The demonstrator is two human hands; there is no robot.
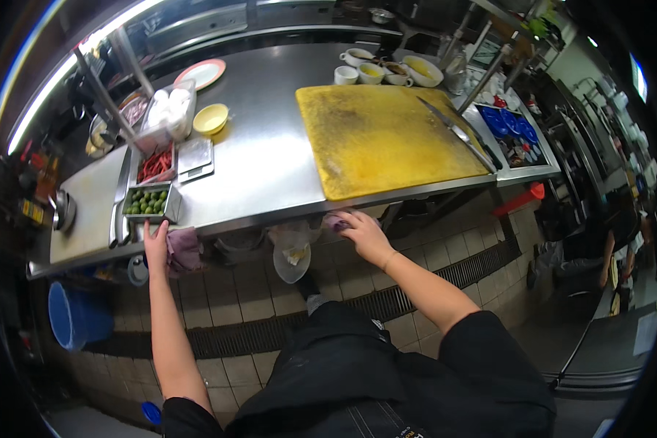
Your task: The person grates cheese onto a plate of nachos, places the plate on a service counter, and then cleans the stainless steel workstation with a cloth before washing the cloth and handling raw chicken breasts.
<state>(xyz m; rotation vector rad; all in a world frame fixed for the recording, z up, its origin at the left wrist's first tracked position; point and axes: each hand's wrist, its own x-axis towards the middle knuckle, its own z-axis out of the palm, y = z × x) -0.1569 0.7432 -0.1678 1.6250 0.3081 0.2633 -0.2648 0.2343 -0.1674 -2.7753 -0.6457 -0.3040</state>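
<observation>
My left hand is at the table's front edge, two fingers spread and reaching the near side of a metal container of limes. Beside that hand a purple cloth hangs over the edge. My right hand holds another bunched purple cloth just off the table's edge, below a worn yellow cutting board. On the board's right side lies a long knife. A container of red chillies stands behind the limes, next to a small digital scale.
A white cutting board with metal bowls is at the left; knives lie beside it. Several white cups stand behind the yellow board. A yellow bowl sits mid-left. Below are a blue bucket and a floor drain.
</observation>
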